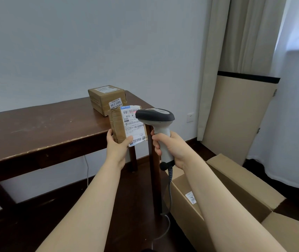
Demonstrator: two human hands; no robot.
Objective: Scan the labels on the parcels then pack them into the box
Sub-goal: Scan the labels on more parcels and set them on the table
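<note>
The left hand (117, 145) held a small cardboard parcel (125, 124) upright in the air, just in front of the near corner of the dark wooden table (36, 124), with the thumb pressed on the lower edge of its white shipping label (134, 124) and the other fingers wrapped behind it. The right hand (170, 148) had its fingers curled tightly around the grip of a corded barcode scanner (156, 116), whose head sat just beside the label; a red spot lay on the upper barcode (so the scan step was evidently in hand for this parcel).

A second, larger parcel (107, 99) rested on the table's far corner, apparently not yet handled. The open cardboard box (236, 180) stood on the floor to the right, beneath the right forearm; a labelled item showed inside it, though most of the interior was hidden.

Next, the held parcel would probably need lowering rightward into the box, which called for moving the scanner arm clear of the opening.
</note>
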